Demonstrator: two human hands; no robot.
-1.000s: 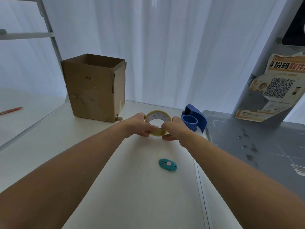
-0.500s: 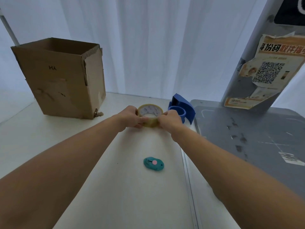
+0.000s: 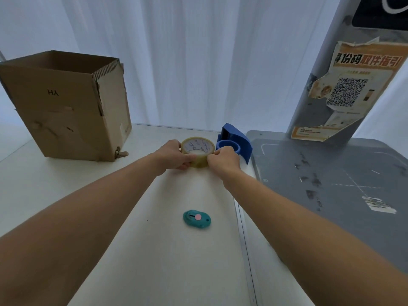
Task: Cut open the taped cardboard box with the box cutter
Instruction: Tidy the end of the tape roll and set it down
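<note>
A brown cardboard box [image 3: 66,107] stands upright at the far left of the white table [image 3: 154,250]; its top looks open and "HA" is written on its front. A small teal box cutter [image 3: 197,219] with a pink button lies on the table, nearer to me than my hands. My left hand [image 3: 175,154] and my right hand [image 3: 224,159] both grip a roll of clear tape [image 3: 198,151] from either side, right of the box. Neither hand touches the cutter or the box.
A blue tape dispenser [image 3: 235,144] sits just behind my right hand. A grey scuffed surface [image 3: 342,184] adjoins the table on the right, with a grey post [image 3: 326,89] carrying a torn QR-code poster. White curtains hang behind.
The view has shifted, so the box now sits further left in frame. Both hands stay on the tape roll in about the same grip. The cutter has not moved.
</note>
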